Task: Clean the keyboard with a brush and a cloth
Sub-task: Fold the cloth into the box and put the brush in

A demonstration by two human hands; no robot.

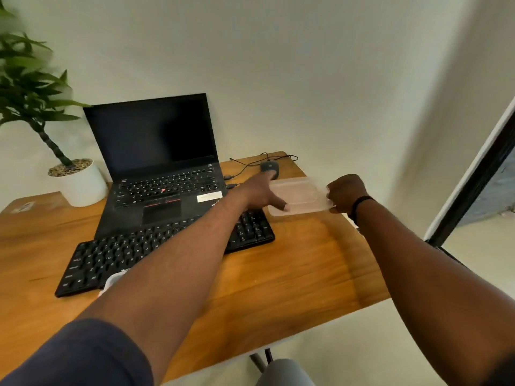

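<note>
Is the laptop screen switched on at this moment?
No, the laptop stands open behind the keyboard, but its screen is fully dark.

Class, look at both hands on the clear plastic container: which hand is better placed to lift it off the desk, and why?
Right. The right hand already grips the container at its end, fingers curled around the rim. The left hand only rests straight fingers against its other end.

Bare wooden counter (292,268) near the front edge; blocked behind by black flat keyboard (117,257), open black laptop (156,151), clear plastic container (301,196).
</note>
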